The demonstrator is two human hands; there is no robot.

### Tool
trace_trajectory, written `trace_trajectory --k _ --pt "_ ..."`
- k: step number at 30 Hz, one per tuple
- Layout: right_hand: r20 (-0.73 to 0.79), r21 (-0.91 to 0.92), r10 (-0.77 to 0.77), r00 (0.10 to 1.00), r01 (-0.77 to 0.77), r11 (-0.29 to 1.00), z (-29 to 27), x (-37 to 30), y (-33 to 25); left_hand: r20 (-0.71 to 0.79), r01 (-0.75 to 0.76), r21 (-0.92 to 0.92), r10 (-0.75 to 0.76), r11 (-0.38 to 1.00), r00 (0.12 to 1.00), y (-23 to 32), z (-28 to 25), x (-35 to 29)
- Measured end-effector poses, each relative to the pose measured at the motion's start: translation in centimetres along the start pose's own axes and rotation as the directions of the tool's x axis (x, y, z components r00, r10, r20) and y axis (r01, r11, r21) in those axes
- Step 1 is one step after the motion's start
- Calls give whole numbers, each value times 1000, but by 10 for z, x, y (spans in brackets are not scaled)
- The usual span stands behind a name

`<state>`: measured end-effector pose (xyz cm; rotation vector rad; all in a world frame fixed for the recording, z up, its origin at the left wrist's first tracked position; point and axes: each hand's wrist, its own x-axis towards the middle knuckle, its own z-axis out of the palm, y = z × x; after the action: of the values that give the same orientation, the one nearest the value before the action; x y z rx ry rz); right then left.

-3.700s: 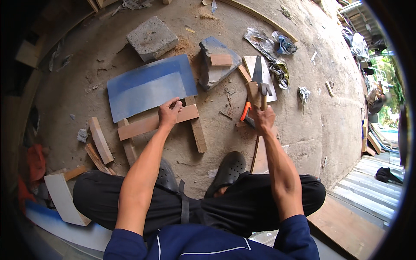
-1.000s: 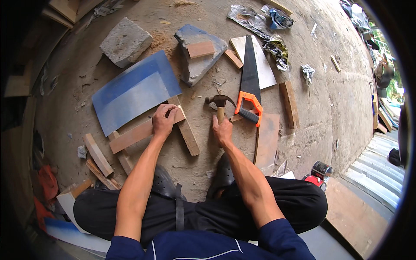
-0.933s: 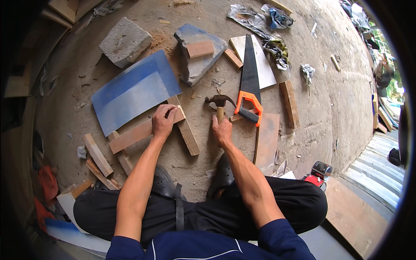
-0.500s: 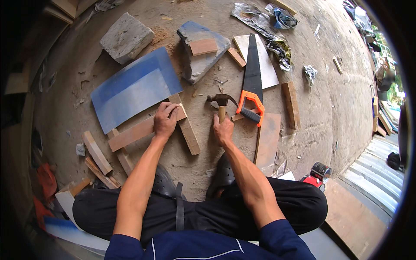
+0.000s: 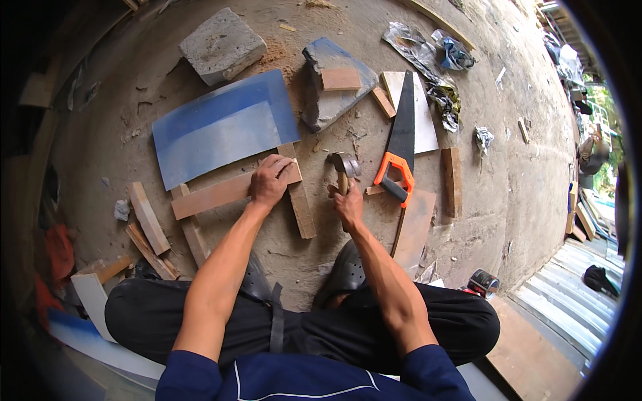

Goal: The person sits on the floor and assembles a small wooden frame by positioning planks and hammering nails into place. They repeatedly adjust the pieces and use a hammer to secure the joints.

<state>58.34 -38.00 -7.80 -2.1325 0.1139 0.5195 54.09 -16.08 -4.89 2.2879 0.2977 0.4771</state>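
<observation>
My right hand [image 5: 348, 206] is closed round the wooden handle of a claw hammer [image 5: 346, 163], held to the right of the boards. My left hand [image 5: 270, 179] rests on the right end of a reddish plank [image 5: 212, 196]. Its thumb and fingertips are pinched together there; whatever is between them is too small to make out. That plank lies across two pieces of wood: a right crosspiece [image 5: 302, 210] under its end by my hand and a left crosspiece [image 5: 194, 235] near its other end. A blue-and-grey sheet [image 5: 224, 127] lies just beyond the plank.
A handsaw [image 5: 400, 134] with an orange handle lies on the right, partly over a white panel [image 5: 423, 123]. A concrete block [image 5: 222, 47] and a bluish stone [image 5: 334, 100] bearing a wood offcut [image 5: 340, 79] sit farther off. Scrap wood [image 5: 149, 217] lies left; a can [image 5: 483, 283] stands by my right knee.
The hammer has turned in my right hand, so its head points differently. My left hand stays at the plank's end with its fingers slightly shifted. The whole view has shifted a little.
</observation>
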Motion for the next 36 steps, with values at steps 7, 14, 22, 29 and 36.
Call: trace_trajectory --k 7,14,22,29,36 --pt "36 -153 78 996 -72 986 1 -7 -67 -1 -24 15 24 1000 1000 -1 -3 1" --pt "73 -197 -139 988 151 969 4 -34 -91 -49 -59 -22 58 998 997 -7 0 -3" --pt "24 -243 -178 984 179 953 14 -54 -115 -93 -101 -13 99 995 991 -13 1 -5" --pt "65 -327 -203 977 213 921 11 -59 -128 -70 -101 2 101 995 992 -11 -1 -4" --pt "79 -283 -255 964 267 921 16 -61 -129 -89 -114 8 115 993 989 -15 1 -4"
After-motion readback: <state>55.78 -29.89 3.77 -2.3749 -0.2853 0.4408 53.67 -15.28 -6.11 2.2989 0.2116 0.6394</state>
